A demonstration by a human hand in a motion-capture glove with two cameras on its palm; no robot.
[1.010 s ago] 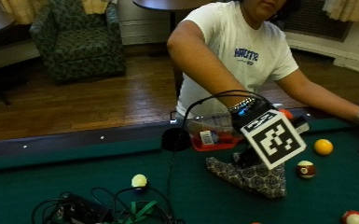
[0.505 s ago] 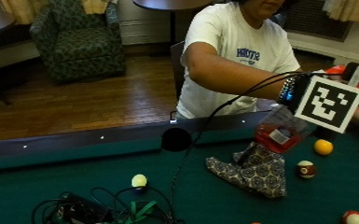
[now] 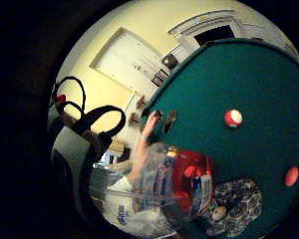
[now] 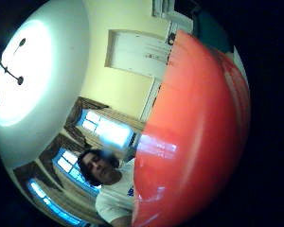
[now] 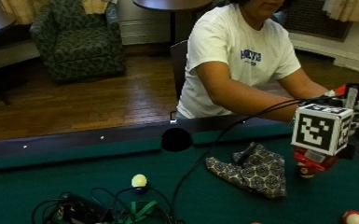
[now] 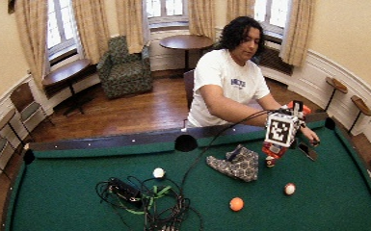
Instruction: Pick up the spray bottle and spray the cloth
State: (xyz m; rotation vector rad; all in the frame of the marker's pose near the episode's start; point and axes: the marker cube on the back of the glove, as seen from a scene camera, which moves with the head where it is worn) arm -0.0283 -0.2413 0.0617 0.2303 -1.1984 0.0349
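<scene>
- Person sits at the far long rail of a green pool table (image 5: pixel 55 186), right arm stretched out over the felt.
- Gloved right hand (image 5: pixel 347 100) grips the spray bottle (image 5: pixel 315 161) round its red trigger head and lifts it clear of the felt, above the far-right part of the table.
- Fingers are curled round the bottle's top; outside view mostly hides them, so the finger wrap itself is hard to see.
- Little finger side palm view: spray bottle (image 3: pixel 177 181) has a clear body, printed label and red top, close under the palm.
- Thumb side palm view is filled by the red spray head (image 4: pixel 194 142), right against the palm.
- Patterned cloth (image 5: pixel 250 170) lies crumpled on the felt near the far rail, just beside and below the held bottle, not touching it as far as I can tell.
- Red-and-white ball (image 5: pixel 306 171) sits on the felt under the bottle, beside the cloth's edge.
- White cue ball (image 5: pixel 139 180) rests nearer the middle, by a tangle of cables (image 5: pixel 98 212) toward the near rail.
- Orange ball (image 6: pixel 236 204) and a red-striped ball (image 6: pixel 290 188) lie toward the near right part.
- Bare left hand (image 6: pixel 311 137) rests on the felt by the far-right rail, beside a dark phone (image 6: pixel 307 151).
</scene>
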